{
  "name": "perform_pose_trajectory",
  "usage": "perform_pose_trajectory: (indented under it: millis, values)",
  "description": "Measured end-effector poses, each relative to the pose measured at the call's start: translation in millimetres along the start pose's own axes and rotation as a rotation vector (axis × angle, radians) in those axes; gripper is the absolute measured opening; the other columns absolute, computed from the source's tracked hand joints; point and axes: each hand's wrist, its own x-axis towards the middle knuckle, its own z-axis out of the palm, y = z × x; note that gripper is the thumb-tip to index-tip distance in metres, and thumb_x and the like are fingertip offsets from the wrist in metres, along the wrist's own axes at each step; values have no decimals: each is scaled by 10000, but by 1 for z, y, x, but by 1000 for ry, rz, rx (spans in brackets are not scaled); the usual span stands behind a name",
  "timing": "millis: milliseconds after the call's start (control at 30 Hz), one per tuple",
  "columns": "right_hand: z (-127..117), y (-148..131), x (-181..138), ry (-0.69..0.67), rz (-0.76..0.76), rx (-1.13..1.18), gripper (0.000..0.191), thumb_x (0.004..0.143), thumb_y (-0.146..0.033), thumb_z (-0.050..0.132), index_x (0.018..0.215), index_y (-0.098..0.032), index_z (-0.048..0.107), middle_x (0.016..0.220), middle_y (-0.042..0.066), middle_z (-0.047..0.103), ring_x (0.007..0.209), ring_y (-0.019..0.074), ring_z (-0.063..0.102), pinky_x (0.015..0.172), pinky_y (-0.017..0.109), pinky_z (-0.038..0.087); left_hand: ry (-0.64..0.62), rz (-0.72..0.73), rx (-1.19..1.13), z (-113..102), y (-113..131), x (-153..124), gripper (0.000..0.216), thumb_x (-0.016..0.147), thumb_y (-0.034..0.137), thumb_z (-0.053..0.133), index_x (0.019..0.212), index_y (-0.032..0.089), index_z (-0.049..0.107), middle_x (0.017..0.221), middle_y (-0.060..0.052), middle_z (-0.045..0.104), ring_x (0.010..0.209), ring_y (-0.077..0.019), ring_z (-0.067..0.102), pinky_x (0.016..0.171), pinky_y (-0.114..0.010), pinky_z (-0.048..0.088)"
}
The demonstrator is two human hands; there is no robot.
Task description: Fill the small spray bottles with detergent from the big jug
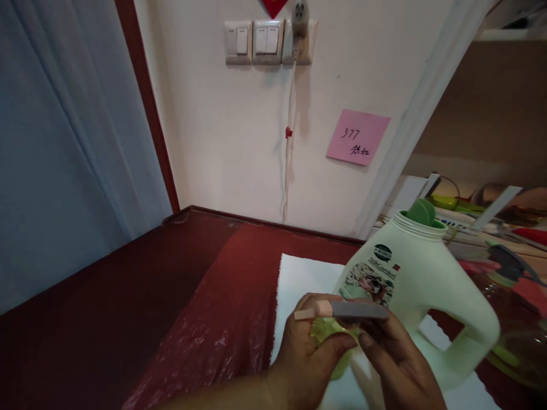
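- Left hand (pixel 305 356) and right hand (pixel 395 364) meet low in the view; their fingers (pixel 337 341) pinch a flat grey-and-pink stick (pixel 342 310) between them, held level, with a green lump (pixel 329 333) under it.
- Behind stands a pale green jug (pixel 423 285) on a white sheet (pixel 299 279) over the red tabletop (pixel 205 296); its label writing is too blurred to read.
- A pink note (pixel 358 137) on the wall reads "377" above handwritten characters.

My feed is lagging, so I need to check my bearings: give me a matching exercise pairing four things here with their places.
1. pale green plastic jug
2. pink paper sticky note
3. grey and pink flat stick
4. white wall switches

a. between both hands
b. top of wall
c. on white cloth
d. wall, right of cable

Pairs: 1-c, 2-d, 3-a, 4-b
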Motion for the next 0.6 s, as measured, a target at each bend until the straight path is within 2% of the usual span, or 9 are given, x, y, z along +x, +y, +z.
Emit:
perform_pose_trajectory:
  millis: [100,167,267,333,467,600]
  values:
    - [4,-4,3,-16,-56,-45,465,993,-435,581,1431,-358,444,1448,44,505,1334,237,498,1104,347,444,20,20,19,-1,-4,0,361,793,181,764,1141,236,683,1153,-59,676,1100,-258,641,1007,-397,479]
    - [6,-11,8,8,-134,-136,491,952,-411,650,1411,-362,481,1443,41,496,1350,256,470,1139,393,401,-5,46,25,-1,-3,0,311,835,228,739,1141,234,683,1152,-64,676,1096,-258,646,1005,-407,487]
    - [7,-24,18,44,-229,-218,305,933,-368,683,1231,-340,624,1271,20,573,1227,215,549,1065,306,448,-30,76,25,0,1,2,279,867,224,707,1145,228,683,1160,-62,682,1117,-253,642,1027,-413,483]
    - [6,-31,23,37,-237,-232,189,945,-365,669,1129,-323,674,1177,13,600,1147,196,580,984,256,480,-35,70,2,1,4,4,312,851,169,710,1158,212,682,1186,-66,684,1153,-253,628,1056,-413,469]
    - [3,-40,28,-26,-147,-188,235,965,-419,625,1162,-309,690,1247,34,606,1174,242,583,988,322,478,-36,51,-20,3,11,7,436,786,39,692,1194,189,674,1236,-74,676,1197,-254,609,1092,-413,445]
    - [2,-47,29,-65,-128,-195,240,970,-421,612,1156,-288,687,1191,34,621,1085,224,621,914,306,500,-32,18,-47,3,12,7,435,787,64,703,1202,185,653,1224,-84,685,1177,-255,626,1076,-425,459]
